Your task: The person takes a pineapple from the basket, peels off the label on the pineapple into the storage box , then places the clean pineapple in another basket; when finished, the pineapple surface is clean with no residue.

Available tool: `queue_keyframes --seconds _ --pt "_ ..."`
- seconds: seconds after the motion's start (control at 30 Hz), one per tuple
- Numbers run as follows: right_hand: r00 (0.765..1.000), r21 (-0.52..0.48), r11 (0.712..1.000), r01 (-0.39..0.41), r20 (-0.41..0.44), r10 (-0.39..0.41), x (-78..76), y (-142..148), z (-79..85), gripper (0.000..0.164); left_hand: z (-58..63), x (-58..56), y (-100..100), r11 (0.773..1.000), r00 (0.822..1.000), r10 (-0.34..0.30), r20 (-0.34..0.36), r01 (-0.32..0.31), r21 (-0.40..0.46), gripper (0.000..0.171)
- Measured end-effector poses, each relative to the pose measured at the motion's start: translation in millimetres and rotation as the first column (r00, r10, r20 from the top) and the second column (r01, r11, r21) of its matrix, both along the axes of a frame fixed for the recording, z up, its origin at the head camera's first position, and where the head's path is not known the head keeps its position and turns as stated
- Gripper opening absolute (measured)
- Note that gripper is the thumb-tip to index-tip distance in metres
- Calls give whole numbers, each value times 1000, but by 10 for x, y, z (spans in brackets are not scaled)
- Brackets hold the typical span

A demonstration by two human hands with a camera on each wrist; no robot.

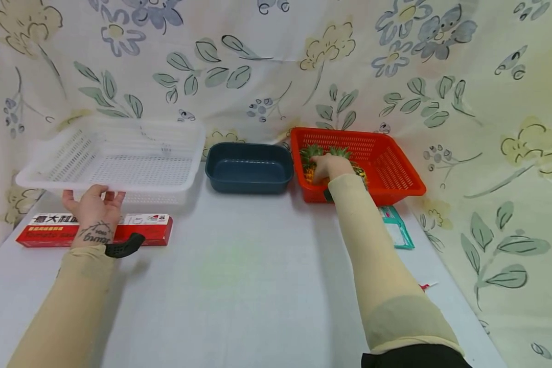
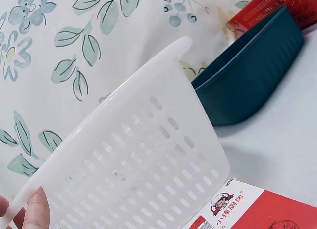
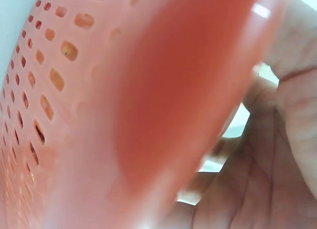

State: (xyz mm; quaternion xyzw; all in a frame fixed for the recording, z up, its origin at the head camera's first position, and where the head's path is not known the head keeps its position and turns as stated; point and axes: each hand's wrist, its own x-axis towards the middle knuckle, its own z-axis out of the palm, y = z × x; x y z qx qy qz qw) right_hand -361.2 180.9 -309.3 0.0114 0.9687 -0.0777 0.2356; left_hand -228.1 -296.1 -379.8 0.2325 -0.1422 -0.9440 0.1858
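Observation:
My left hand (image 1: 95, 208) pinches the front rim of a white plastic basket (image 1: 170, 188); in the left wrist view a fingertip (image 2: 37, 209) lies against the rim's outer side. My right hand (image 1: 333, 167) reaches over the front of a red basket (image 1: 402, 179), among toy-like pineapples (image 1: 312, 152) with green leafy tops. In the right wrist view the blurred basket wall (image 3: 163, 110) fills the middle, and the right palm (image 3: 257, 174) shows beyond its rim. The right fingertips are mostly hidden, so whether they grip a pineapple cannot be told.
Between the two baskets stands a dark blue-green tub (image 1: 250, 186). A red and white box (image 1: 147, 230) lies in front of the white basket. To the right are a teal and white packet (image 1: 397, 230) and a small red item (image 1: 425, 287). Floral cloth (image 1: 257, 66) hangs behind.

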Motion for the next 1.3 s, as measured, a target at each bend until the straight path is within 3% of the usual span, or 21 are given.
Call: queue_keyframes --seconds 0.6,1.07,1.3 --pt "999 -63 998 17 -34 -20 34 -35 28 87 2 -3 -22 1000 1000 -8 2 8 -6 79" --pt "994 -66 993 102 -19 -104 64 -72 22 88 -6 6 -2 1000 1000 -12 12 12 -22 76" --pt "999 -13 1000 26 -29 -26 22 -65 -3 89 -9 21 -7 999 1000 -15 -21 15 -41 76"
